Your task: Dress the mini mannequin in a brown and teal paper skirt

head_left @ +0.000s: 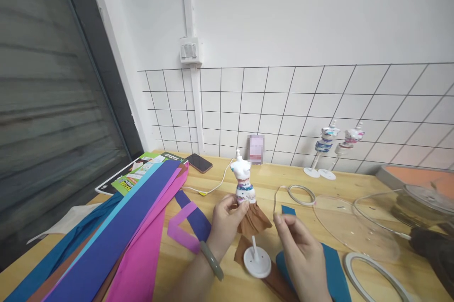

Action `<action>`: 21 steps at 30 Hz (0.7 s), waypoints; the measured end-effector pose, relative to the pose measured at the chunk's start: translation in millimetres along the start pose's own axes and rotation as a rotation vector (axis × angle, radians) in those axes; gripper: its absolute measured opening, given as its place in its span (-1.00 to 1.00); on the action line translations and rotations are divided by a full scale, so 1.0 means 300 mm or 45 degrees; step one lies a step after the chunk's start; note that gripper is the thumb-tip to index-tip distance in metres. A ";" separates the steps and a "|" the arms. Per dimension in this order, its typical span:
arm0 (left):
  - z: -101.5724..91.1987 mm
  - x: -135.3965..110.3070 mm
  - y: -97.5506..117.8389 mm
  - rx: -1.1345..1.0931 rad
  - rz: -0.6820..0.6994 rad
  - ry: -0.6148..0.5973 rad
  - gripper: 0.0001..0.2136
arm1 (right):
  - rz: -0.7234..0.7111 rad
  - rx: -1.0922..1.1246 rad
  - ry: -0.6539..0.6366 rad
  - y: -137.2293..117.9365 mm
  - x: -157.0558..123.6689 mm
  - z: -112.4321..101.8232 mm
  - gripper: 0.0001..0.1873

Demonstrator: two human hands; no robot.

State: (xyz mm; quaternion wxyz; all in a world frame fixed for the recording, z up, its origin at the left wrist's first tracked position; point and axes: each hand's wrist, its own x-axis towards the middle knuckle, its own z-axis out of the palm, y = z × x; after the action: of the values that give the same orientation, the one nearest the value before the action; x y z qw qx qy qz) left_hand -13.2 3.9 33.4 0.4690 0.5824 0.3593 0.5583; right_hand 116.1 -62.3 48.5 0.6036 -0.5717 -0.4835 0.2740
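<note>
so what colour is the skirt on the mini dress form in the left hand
The gathered skirt is brown, showing best in the head view.

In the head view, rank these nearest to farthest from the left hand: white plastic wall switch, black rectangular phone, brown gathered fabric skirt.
1. Brown gathered fabric skirt: touching the left hand, on its right.
2. Black rectangular phone: beyond the hand, leftward.
3. White wall switch: high on the wall.

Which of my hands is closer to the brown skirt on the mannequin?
Left: your left hand pinches the brown skirt near its top edge; your right hand is apart, to its right.
</note>
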 end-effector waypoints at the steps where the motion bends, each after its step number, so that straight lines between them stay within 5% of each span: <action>1: 0.002 -0.003 0.007 0.002 0.012 -0.034 -0.76 | -0.001 -0.024 -0.006 0.003 0.013 -0.007 -0.73; 4: 0.007 -0.016 0.028 0.003 0.030 -0.141 -0.79 | 0.089 0.020 -0.182 0.013 0.041 -0.009 -0.57; 8: 0.010 -0.026 0.045 0.017 0.030 -0.251 -0.80 | 0.068 0.165 -0.435 0.005 0.043 0.008 -0.66; 21: 0.011 -0.024 0.063 -0.067 -0.053 -0.413 -0.72 | -0.012 0.174 -0.394 -0.008 0.029 0.018 -0.67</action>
State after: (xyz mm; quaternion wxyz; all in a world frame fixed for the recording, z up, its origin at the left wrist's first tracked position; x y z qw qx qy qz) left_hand -12.7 -9.1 49.3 0.5475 0.6448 0.2762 0.4563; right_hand 114.0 -52.7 52.4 0.5607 -0.4780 -0.5537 0.3880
